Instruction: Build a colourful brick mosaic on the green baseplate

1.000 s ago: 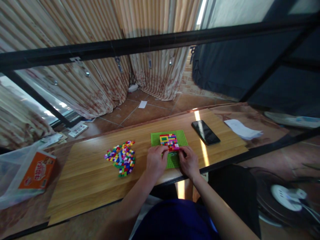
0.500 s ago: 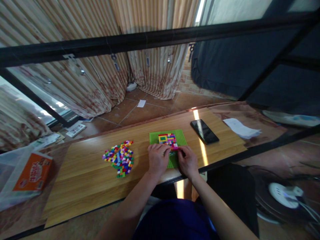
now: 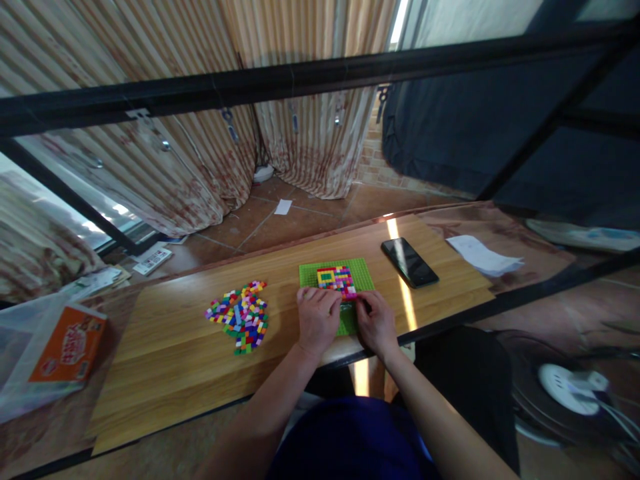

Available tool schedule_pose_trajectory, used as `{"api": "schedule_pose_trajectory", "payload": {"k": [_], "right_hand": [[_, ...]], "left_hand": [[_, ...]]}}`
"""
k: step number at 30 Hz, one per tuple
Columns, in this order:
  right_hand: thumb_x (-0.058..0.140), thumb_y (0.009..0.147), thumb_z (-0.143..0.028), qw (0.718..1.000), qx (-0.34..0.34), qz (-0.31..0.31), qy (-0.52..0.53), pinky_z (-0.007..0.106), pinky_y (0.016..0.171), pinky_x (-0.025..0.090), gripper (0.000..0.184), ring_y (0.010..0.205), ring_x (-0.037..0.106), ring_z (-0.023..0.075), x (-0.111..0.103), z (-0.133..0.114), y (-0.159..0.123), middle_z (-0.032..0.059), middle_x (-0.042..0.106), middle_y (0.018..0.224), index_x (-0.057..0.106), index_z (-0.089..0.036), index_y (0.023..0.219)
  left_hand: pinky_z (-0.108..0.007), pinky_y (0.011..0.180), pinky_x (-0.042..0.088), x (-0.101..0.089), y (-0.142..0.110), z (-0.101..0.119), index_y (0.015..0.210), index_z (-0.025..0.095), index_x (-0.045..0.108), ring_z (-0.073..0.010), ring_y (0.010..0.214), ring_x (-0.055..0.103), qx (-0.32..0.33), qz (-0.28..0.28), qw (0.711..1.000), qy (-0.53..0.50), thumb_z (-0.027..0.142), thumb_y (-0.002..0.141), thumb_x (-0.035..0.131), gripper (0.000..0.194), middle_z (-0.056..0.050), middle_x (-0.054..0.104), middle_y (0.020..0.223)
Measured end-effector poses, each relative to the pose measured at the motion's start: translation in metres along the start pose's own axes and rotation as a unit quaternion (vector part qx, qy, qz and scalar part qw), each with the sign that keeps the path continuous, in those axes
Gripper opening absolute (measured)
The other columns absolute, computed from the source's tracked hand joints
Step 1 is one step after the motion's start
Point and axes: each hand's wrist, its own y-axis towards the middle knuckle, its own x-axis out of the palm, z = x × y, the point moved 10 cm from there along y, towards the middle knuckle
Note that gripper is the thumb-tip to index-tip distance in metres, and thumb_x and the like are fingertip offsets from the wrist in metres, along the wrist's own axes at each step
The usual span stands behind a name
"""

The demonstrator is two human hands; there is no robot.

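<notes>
Brick mosaic (image 3: 337, 277), seemingly mid-assembly.
Left hand (image 3: 319, 320), right hand (image 3: 377, 321) curled at near edge; grip unclear. Next press wants alignment.

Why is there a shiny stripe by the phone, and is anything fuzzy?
Head view: a bright strip of light, probably sunlight, crosses the wooden table and glares on the phone; same head view: the joined bricks look small and slightly soft, their studs hard to make out.

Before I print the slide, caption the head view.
Left hand and right hand at colorful bricks on a green board, between a brick pile and a phone.
</notes>
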Motion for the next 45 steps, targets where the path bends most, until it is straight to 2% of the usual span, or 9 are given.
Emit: {"api": "schedule_pose_trajectory", "payload": {"k": [6,15,19,23,27,30,37,40,45], "right_hand": [[0.046,0.088,-0.023,1.0,-0.002,0.005,-0.008,0.033,0.074,0.048,0.021,0.082,0.061,0.0194,-0.001,-0.002,0.0,0.0077,0.065,0.089,0.066,-0.018,0.086],[0.046,0.087,-0.024,1.0,0.013,-0.004,-0.012,0.032,0.072,0.046,0.021,0.079,0.06,0.0193,0.001,0.001,0.0,0.0073,0.065,0.086,0.066,-0.018,0.084],[0.045,0.088,-0.025,1.0,0.011,-0.007,-0.008,0.033,0.072,0.046,0.022,0.079,0.06,0.0196,0.002,0.002,0.0,0.0076,0.065,0.086,0.066,-0.018,0.084],[0.045,0.087,-0.026,1.0,0.009,-0.005,-0.01,0.033,0.072,0.046,0.023,0.08,0.06,0.0198,0.002,0.004,0.0,0.0079,0.065,0.087,0.067,-0.018,0.086],[0.046,0.086,-0.025,1.0,0.008,-0.004,-0.021,0.033,0.072,0.045,0.023,0.081,0.06,0.0202,0.002,0.004,-0.001,0.0081,0.066,0.088,0.067,-0.018,0.086],[0.046,0.086,-0.025,1.0,0.002,0.0,-0.02,0.034,0.072,0.046,0.023,0.081,0.06,0.0204,0.001,0.003,-0.001,0.0083,0.066,0.088,0.067,-0.017,0.086],[0.047,0.087,-0.027,1.0,-0.011,0.003,-0.023,0.035,0.072,0.046,0.022,0.082,0.061,0.0214,0.0,0.005,-0.002,0.0085,0.066,0.089,0.067,-0.018,0.087],[0.047,0.086,-0.028,1.0,-0.01,-0.001,-0.024,0.035,0.073,0.046,0.022,0.082,0.061,0.0215,0.0,0.006,-0.002,0.0087,0.066,0.089,0.067,-0.018,0.087],[0.048,0.086,-0.029,1.0,-0.009,-0.001,-0.021,0.035,0.073,0.047,0.022,0.082,0.061,0.0218,0.0,0.008,-0.003,0.0088,0.066,0.09,0.067,-0.018,0.088]], "left_hand": [[-0.037,0.086,0.037,-0.001,-0.004,0.007,0.084,0.022,0.067,-0.017,0.081,0.057,0.061,0.03,0.998,0.005,0.02,0.09,0.054,0.015,-0.001,0.072,0.084],[-0.035,0.084,0.041,0.01,-0.009,0.015,0.079,0.018,0.064,-0.0183,0.08,0.055,0.117,0.022,0.992,0.039,0.018,0.093,0.046,0.023,-0.004,0.067,0.079],[-0.037,0.086,0.04,0.009,-0.008,0.016,0.08,0.019,0.064,-0.0181,0.079,0.054,0.111,0.008,0.992,0.059,0.019,0.093,0.047,0.022,-0.003,0.066,0.079],[-0.042,0.092,0.038,-0.002,-0.015,0.012,0.098,0.022,0.065,-0.0189,0.09,0.057,0.077,-0.002,0.996,0.05,0.019,0.092,0.049,0.018,-0.004,0.07,0.096],[-0.041,0.091,0.039,-0.027,-0.032,-0.008,0.105,0.022,0.065,-0.0195,0.093,0.059,0.015,0.013,0.999,0.036,0.016,0.09,0.05,0.021,-0.005,0.071,0.099],[-0.039,0.087,0.042,-0.05,-0.044,-0.036,0.099,0.021,0.066,-0.0209,0.091,0.06,-0.037,0.019,0.997,0.062,0.016,0.089,0.051,0.019,-0.005,0.071,0.096],[-0.04,0.089,0.042,-0.103,-0.06,-0.107,0.097,0.022,0.067,-0.0242,0.096,0.061,-0.157,0.027,0.975,0.154,0.018,0.085,0.051,0.02,-0.006,0.07,0.101],[-0.041,0.089,0.042,-0.107,-0.062,-0.118,0.094,0.022,0.068,-0.0254,0.097,0.06,-0.18,0.006,0.966,0.185,0.019,0.082,0.054,0.019,-0.006,0.07,0.103],[-0.043,0.089,0.04,-0.095,-0.061,-0.113,0.09,0.023,0.069,-0.0262,0.097,0.058,-0.169,-0.024,0.961,0.216,0.02,0.079,0.059,0.015,-0.006,0.068,0.104]]}}
